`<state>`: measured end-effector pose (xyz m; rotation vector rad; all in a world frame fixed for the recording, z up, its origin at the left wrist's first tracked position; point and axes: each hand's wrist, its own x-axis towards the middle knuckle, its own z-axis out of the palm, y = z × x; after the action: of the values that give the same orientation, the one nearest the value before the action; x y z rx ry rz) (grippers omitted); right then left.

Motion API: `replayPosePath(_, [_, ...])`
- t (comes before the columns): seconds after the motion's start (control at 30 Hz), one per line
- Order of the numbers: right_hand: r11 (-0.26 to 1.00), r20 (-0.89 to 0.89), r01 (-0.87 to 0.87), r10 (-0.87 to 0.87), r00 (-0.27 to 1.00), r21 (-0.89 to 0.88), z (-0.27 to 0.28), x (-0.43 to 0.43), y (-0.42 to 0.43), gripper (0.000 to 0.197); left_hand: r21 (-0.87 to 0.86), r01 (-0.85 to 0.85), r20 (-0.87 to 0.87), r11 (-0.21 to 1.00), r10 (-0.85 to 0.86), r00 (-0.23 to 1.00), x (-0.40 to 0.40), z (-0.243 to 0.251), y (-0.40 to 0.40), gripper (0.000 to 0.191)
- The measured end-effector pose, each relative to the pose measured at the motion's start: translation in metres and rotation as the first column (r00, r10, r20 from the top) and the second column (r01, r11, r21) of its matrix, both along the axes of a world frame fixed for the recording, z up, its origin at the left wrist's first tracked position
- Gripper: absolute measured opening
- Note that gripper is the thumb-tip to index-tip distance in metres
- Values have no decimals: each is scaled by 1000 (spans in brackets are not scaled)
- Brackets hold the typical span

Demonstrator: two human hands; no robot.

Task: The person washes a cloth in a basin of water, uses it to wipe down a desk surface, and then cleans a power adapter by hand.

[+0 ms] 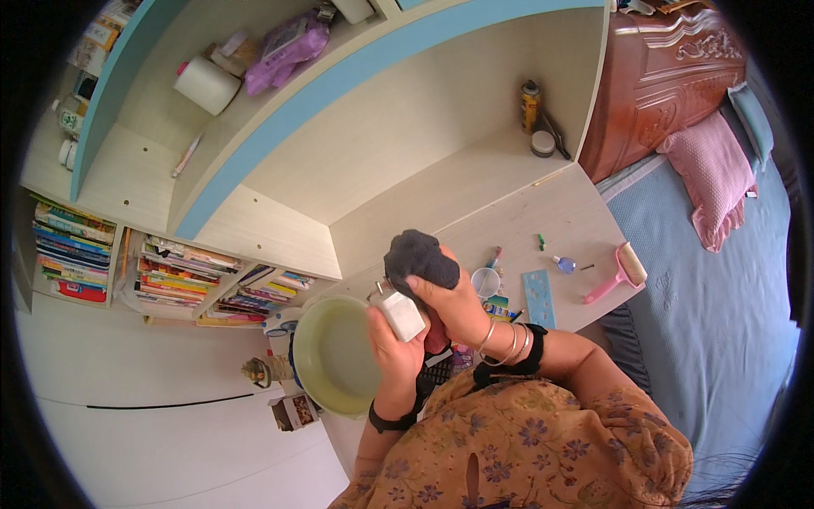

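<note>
My left hand point(397, 347) grips a small white block point(400, 316), which has metal prongs at its upper end and looks like a plug-in charger. Bunched in my right hand point(455, 299) is a dark grey cloth point(420, 259), held just above the block. Whether cloth and block touch is hard to tell. Both hands are raised in front of my body, over the near part of the desk point(559, 203). Left of them stands a pale green basin point(306, 362) that seems to hold cloudy water.
On the desk's right lie a pink lint roller point(613, 277), a blue stencil ruler point(539, 299) and a small blue bottle point(565, 264). A clear round lid point(486, 282) is beside my right hand. Shelves with books point(181, 270) run left; a bed point(706, 305) stands right.
</note>
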<state>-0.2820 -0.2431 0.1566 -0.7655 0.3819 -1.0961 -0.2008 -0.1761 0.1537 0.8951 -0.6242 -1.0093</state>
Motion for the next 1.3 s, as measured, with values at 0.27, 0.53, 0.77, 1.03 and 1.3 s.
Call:
replayPosePath(0.27, [975,-168,-152,125,978,-164,10,-12,9,66,50,-294,147,955,284,948,-7,-2,-6,47])
replayPosePath(0.53, [986,-18,-104,107,994,133,-1,-6,-6,37,-43,79,99,996,-75,992,2,-6,2,47])
replayPosePath(0.77, [939,258,-114,29,966,324,-13,-16,-20,38,-68,191,-426,979,-202,882,15,2,-4,47])
replayPosePath(1.03, [949,-79,-265,255,964,-170,-13,-25,-5,58,251,-61,-405,966,162,900,-3,21,-13,50])
replayPosePath(1.3, [989,-113,-126,117,987,-78,1,-9,2,58,122,-95,73,988,87,994,2,0,-4,44])
